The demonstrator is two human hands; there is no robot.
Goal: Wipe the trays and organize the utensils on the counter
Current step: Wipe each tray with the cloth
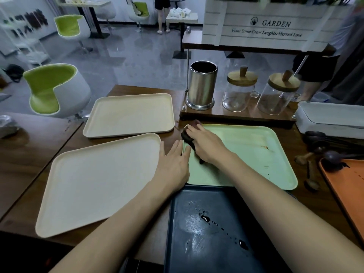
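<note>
I'm in the middle of the wiping step, working on the green tray (246,154), which lies on the surface (23,164) straight ahead of me, just past the dark blue tray (187,253). My right hand (204,146) presses a dark cloth (186,135) down on the tray's far left corner. The fingers are spread over the cloth rather than clenched, and I can't tell whether the thumb is tucked under it. My left hand (173,164) lies flat with straight fingers against the tray's left rim and holds nothing — I'd say it is there to stop the tray sliding.

This tray isn't finished by my reckoning: a brown smear (266,147) sits toward its right side, with a few dark specks nearer me. The next move calls for drawing the cloth across to the right over that smear, with steady downward pressure and the left hand bracing the rim.

After that, the dark blue tray shows liquid drops (204,218), and the orange tray (346,184) at my right looks marked too. The two cream trays (128,113) on my left look clean. The utensil part is untouched — the wooden spoons (313,134) lie loose at the right, and the metal holder (201,85) behind the green tray appears empty.
</note>
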